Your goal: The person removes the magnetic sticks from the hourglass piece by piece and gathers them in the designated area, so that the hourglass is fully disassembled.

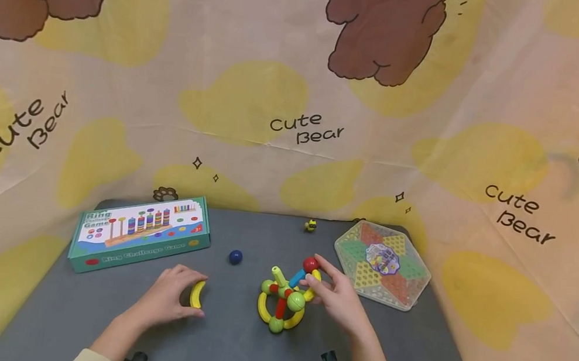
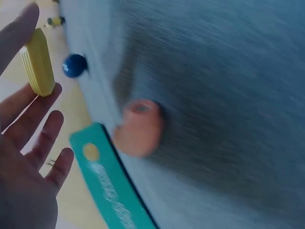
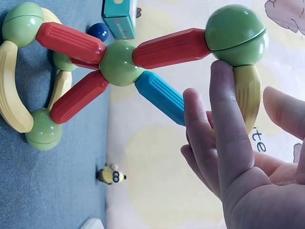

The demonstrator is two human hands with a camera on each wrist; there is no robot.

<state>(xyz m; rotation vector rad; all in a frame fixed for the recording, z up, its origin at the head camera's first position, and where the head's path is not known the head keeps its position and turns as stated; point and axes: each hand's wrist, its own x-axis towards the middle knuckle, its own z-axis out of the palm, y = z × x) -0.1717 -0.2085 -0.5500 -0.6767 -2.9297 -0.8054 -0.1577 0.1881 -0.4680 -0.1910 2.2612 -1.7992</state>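
Observation:
My left hand pinches a short curved yellow stick between thumb and fingers, above the grey table. To its right stands a ball-and-stick toy model of green balls with red, yellow and blue sticks. My right hand holds the model's upper right corner, thumb along a curved yellow stick and against a green ball. A fingertip touches the red ball, which the fingers mostly hide in the right wrist view. A loose blue ball lies between the left hand and the model.
A green ring game box lies at the back left. An octagonal board-game case is at the back right, and a small yellow figure stands near the back edge. A blurred orange-red piece shows on the table in the left wrist view.

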